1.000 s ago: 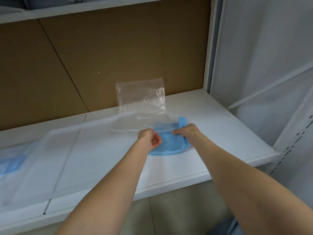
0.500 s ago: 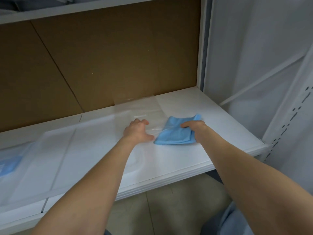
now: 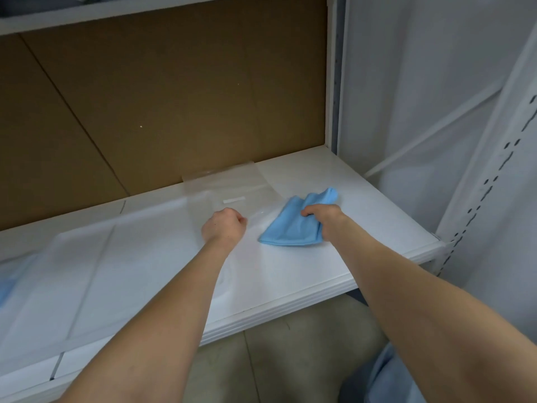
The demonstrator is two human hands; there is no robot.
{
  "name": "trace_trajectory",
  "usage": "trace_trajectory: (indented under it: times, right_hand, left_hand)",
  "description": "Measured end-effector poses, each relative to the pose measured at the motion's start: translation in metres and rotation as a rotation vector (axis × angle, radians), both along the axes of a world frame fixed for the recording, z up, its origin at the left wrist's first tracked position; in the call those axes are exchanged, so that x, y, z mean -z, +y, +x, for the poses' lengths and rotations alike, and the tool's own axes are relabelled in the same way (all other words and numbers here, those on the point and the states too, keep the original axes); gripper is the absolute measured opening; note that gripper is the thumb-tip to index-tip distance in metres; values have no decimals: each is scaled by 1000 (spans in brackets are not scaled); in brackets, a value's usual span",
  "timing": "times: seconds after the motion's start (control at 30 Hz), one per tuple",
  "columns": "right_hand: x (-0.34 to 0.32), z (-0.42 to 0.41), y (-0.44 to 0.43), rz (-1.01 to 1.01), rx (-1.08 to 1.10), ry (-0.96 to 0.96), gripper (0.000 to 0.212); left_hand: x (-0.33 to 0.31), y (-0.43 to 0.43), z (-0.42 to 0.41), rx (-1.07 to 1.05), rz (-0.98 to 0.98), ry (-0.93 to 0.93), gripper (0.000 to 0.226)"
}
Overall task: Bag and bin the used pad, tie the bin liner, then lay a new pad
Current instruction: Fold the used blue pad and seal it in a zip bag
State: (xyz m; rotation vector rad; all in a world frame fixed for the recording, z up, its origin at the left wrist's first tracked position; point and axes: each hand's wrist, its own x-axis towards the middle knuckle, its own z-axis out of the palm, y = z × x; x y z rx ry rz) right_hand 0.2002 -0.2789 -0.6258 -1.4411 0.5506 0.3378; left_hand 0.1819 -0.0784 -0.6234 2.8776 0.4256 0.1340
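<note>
A folded blue pad [image 3: 286, 225] lies on the white shelf [image 3: 348, 199], and my right hand [image 3: 324, 218] grips its right side. A clear plastic bag [image 3: 232, 184] lies flat on the shelf just left of the pad, its far edge against the brown back panel. My left hand [image 3: 223, 228] is closed in a fist at the bag's near edge, pinching the plastic. A large white sheet [image 3: 101, 271] covers the shelf's left part, under my left forearm.
A brown board [image 3: 174, 97] backs the shelf, with another shelf above. A white perforated upright [image 3: 476, 199] and white fabric stand at the right. A bit of blue [image 3: 5, 289] shows at the far left edge. Grey floor lies below the shelf front.
The clear bag, held upright a second ago, now lies flat on the shelf. My right hand has drawn the blue pad out to the right of the bag. My left hand closed on the bag.
</note>
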Motion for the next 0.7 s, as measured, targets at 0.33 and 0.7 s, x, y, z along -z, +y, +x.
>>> trace_trajectory:
  times: [0.33,0.7]
  right_hand:
    - [11,10,-12,-219,121,-91,36]
    - [-12,-4,-31,410,238,-205,27]
  left_hand:
    - [11,-34,8,46,-41,69,23]
    - [10,-35,9,20,-258,105,16]
